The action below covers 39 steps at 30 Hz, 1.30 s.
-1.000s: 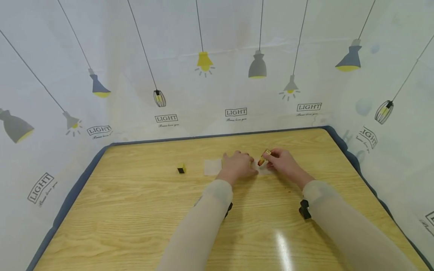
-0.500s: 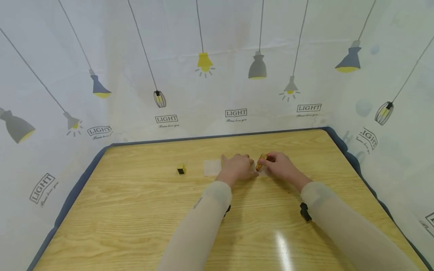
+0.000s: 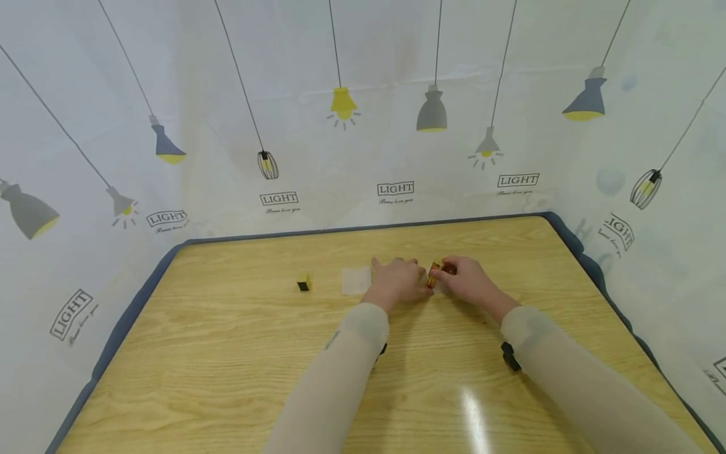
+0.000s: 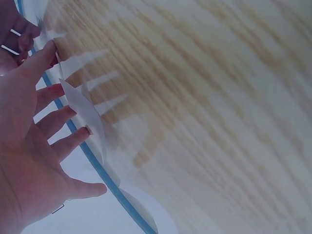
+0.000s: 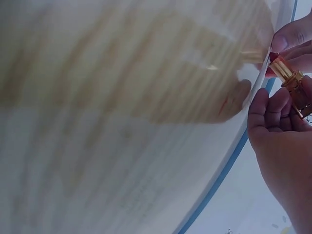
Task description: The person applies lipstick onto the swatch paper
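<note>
A lipstick (image 5: 288, 71) with a gold tube and a red tip is held between the fingers of my right hand (image 3: 469, 279). Its tip points down at the white paper (image 3: 355, 281), close beside my left hand (image 3: 399, 280). In the right wrist view the tip is near the left fingers, and I cannot tell whether it touches the paper. My left hand lies over the paper with its fingers spread, pressing on it. Part of the paper curls up under those fingers in the left wrist view. Both hands hide much of the sheet.
A small black and gold block, perhaps the lipstick's cap (image 3: 303, 282), stands on the wooden table (image 3: 227, 353) left of the paper. A white cloth wall (image 3: 363, 145) printed with lamps rises behind the table's blue edge.
My right hand has shifted slightly left and toward me, bringing the lipstick down closer to my left hand. The left hand stays in nearly the same place on the paper.
</note>
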Each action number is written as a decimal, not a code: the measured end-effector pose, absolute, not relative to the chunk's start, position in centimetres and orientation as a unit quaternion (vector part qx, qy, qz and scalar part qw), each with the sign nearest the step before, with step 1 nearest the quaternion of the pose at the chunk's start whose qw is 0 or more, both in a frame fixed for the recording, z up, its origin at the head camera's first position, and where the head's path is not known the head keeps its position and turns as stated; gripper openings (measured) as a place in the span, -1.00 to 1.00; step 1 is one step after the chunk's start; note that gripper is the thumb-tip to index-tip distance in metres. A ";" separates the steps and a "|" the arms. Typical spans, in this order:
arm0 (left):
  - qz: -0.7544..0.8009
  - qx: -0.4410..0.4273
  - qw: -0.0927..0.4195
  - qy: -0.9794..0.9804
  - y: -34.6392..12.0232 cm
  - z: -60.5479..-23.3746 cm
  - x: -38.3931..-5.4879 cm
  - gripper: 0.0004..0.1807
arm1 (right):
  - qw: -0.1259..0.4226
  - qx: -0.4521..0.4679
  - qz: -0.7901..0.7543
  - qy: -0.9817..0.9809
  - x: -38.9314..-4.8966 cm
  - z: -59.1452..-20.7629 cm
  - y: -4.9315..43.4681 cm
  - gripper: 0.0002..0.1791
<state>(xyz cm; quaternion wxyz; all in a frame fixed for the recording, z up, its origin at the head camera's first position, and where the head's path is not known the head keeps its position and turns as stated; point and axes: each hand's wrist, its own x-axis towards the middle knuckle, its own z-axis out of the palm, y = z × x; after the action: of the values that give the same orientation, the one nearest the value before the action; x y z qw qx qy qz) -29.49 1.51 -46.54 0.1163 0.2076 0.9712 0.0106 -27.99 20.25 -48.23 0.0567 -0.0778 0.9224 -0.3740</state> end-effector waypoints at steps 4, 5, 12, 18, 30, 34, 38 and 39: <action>0.016 0.201 0.118 0.972 1.5 -46.4 -29.5 -0.40 | 0.055 -0.088 -0.360 0.927 -28.3 -48.2 20.6 -0.63; 0.018 0.200 0.119 0.972 1.6 -46.4 -29.5 -0.39 | 0.054 -0.089 -0.357 0.928 -28.4 -48.2 20.7 -0.63; 0.028 0.198 0.119 0.973 1.6 -45.9 -29.4 -0.41 | 0.051 -0.088 -0.348 0.932 -29.4 -47.7 21.8 -0.65; 0.031 0.195 0.125 0.972 1.5 -45.6 -29.3 -0.38 | 0.057 -0.072 -0.336 0.937 -30.4 -47.3 22.9 -0.61; 0.030 0.195 0.123 0.973 1.7 -46.2 -29.8 -0.32 | 0.035 -0.023 -0.361 0.932 -30.9 -47.2 24.4 -0.47; 0.031 0.192 0.127 0.973 1.6 -45.9 -29.8 -0.30 | 0.013 0.000 -0.388 0.922 -30.9 -47.0 24.3 -0.51; 0.046 0.193 0.131 0.971 1.3 -45.8 -29.7 -0.23 | 0.017 0.005 -0.409 0.912 -30.7 -46.5 24.0 -0.47; 0.053 0.194 0.132 0.971 1.2 -45.8 -29.7 -0.21 | 0.020 0.005 -0.415 0.910 -30.7 -46.3 23.9 -0.47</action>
<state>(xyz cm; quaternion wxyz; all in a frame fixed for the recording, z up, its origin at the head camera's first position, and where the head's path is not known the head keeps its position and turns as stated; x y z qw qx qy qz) -29.71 1.25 -45.84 0.1324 0.1938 0.9706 0.0535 -30.68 23.88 -46.30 0.0200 0.0046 0.9096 -0.4149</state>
